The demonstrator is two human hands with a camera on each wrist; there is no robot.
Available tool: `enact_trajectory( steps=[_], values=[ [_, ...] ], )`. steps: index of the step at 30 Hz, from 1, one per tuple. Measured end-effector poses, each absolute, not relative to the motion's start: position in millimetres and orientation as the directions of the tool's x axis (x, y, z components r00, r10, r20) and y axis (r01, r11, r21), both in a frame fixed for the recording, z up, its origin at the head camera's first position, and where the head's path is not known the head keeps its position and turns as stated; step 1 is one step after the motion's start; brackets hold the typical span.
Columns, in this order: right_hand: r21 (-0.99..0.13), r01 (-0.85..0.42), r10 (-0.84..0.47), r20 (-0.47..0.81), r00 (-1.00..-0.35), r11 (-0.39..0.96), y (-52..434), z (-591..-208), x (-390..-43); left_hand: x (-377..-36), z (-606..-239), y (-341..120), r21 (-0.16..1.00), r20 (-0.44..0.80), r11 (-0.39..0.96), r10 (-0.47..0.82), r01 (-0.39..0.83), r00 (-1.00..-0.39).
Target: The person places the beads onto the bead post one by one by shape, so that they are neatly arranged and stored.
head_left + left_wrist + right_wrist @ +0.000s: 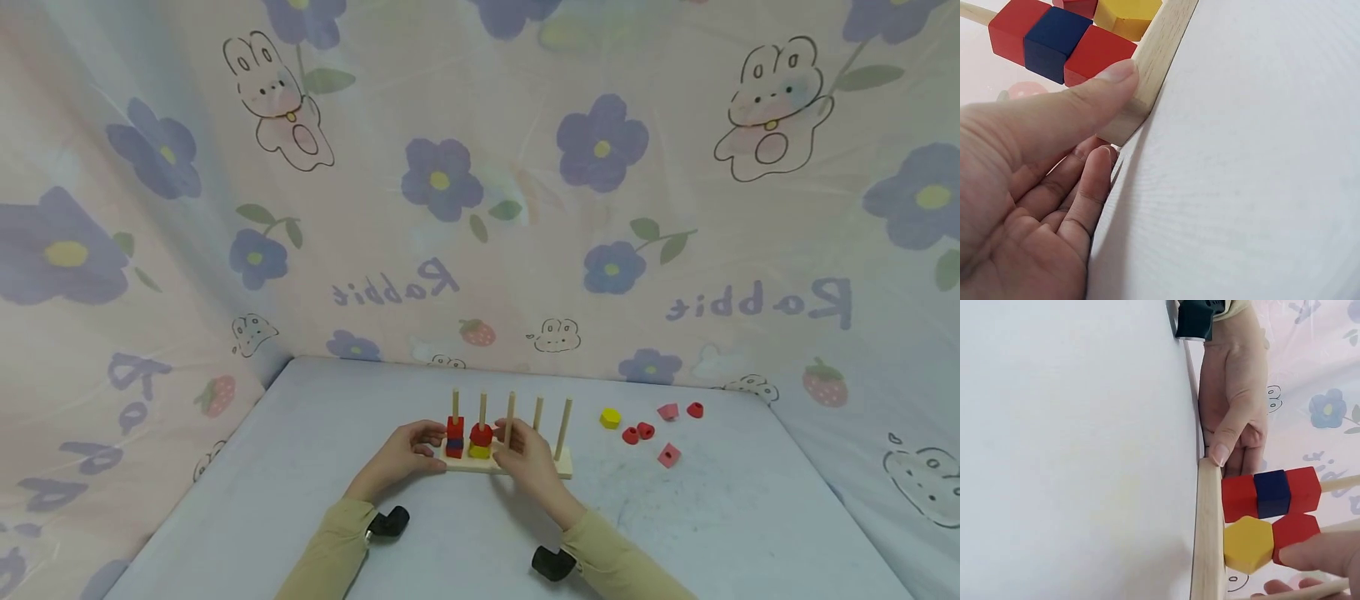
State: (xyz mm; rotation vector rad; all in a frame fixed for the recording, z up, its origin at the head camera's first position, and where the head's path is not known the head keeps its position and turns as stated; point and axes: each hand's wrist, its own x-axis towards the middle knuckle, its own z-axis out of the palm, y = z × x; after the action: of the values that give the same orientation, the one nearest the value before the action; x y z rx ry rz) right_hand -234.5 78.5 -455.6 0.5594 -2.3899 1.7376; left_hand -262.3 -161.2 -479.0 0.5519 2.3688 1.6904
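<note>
A wooden peg board [468, 467] with several upright pegs lies on the table. Its leftmost peg carries a stack of square blocks: red, dark blue [1057, 42] and red [1304, 489]. On the second peg, a red hexagonal block [482, 434] sits over a yellow hexagonal block [1247, 542]. My left hand [408, 450] grips the board's left end, thumb on top near the lowest red block, fingers at the end face. My right hand [527, 460] is around the middle peg, fingers loosely bent, its fingertips right at the red hexagon's side.
Right of the board lie a loose yellow block [611, 417], several small red pieces [695, 410] and two pink blocks [669, 455]. A patterned curtain [517, 275] hangs behind and beside the white table [750, 517].
</note>
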Motion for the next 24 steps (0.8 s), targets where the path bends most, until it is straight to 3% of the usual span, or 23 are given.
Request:
enact_trajectory(
  steps=[7,13,17,24],
  values=[
    [-0.883,-0.363,-0.275,0.285,-0.918,0.298,98,-436,-206,-277,-503,-164,0.926,0.063,0.323,0.375,0.194,-0.925],
    [-0.908,-0.304,-0.321,0.207,-0.924,0.289,131,-439,-206,-279,-505,-164,0.921,0.068,0.334,0.370,0.201,-0.926],
    [-0.904,-0.269,-0.286,0.175,-0.942,0.332,164,-450,-213,-278,-502,-164,0.918,0.074,0.338,0.362,0.205,-0.929],
    [-0.805,-0.251,-0.159,0.196,-0.968,0.537,217,-461,-224,-276,-503,-165,0.921,0.054,0.342,0.364,0.187,-0.930]
  ],
)
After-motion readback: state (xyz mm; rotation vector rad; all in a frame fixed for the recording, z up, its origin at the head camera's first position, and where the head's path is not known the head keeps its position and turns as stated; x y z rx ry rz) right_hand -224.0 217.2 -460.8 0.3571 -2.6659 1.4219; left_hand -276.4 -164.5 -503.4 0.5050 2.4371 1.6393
